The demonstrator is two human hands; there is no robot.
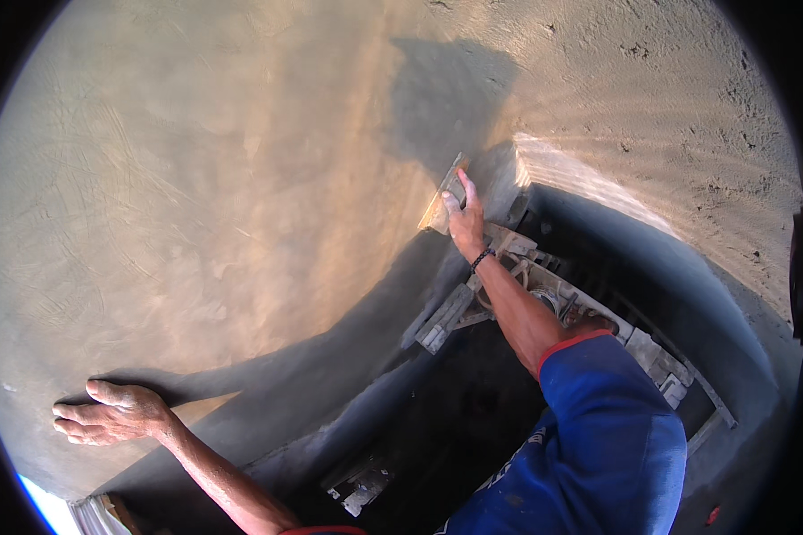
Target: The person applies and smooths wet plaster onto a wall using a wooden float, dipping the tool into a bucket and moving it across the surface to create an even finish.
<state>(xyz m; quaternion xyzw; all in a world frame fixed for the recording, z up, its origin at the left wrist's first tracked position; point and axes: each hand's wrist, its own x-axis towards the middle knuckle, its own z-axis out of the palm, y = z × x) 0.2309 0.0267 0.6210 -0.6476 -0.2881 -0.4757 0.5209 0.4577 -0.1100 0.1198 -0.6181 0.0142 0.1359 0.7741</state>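
Note:
A broad plastered wall [196,205] fills the left and middle of the view, smooth and greyish tan. My right hand [467,217] grips a flat plastering float [437,210], seen tilted near the wall's right corner; its handle is mostly covered by my fingers. The float's face is against or very close to the wall. Further left and lower, my left hand [120,414] rests by the wall with its fingers stretched out, holding nothing. Whether its palm presses on the plaster I cannot tell.
Below my right arm stands a plaster-spattered wooden scaffold [589,308] with boards and other items on it. Rougher plaster [669,98] covers the upper right, above a recess edge [589,183]. A pale, spattered object [360,489] lies in the dark area below.

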